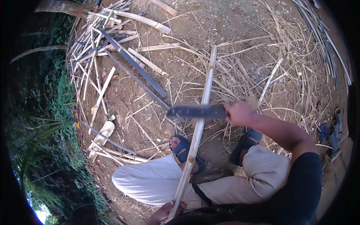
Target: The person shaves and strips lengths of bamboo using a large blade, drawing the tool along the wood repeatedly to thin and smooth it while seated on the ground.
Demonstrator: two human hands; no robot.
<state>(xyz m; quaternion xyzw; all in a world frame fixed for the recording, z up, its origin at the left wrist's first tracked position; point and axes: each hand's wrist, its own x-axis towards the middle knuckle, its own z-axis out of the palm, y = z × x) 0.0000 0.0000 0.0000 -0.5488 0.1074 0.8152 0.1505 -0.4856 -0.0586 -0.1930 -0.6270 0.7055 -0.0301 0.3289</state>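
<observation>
A long, pale split bamboo strip (192, 153) slants from my lap away over the ground between my feet. Its near end is in my left hand (164, 213), with the fingers curled around it at the lower edge. My right hand (240, 113) is closed on the handle of a broad, dark-bladed machete (187, 111). The blade is slightly blurred and lies across the strip, pointing left; whether it touches the strip I cannot tell. Only the butt of the handle shows beyond my fist.
Split bamboo pieces (147, 23) and dark strips (137, 67) are heaped at far left. Thin shavings (240, 71) litter the ground ahead and right. Long thin rods (318, 33) lie at far right, near bamboo tubes (333, 139). Dense greenery (56, 101) borders the left. My sandalled feet (182, 148) flank the strip.
</observation>
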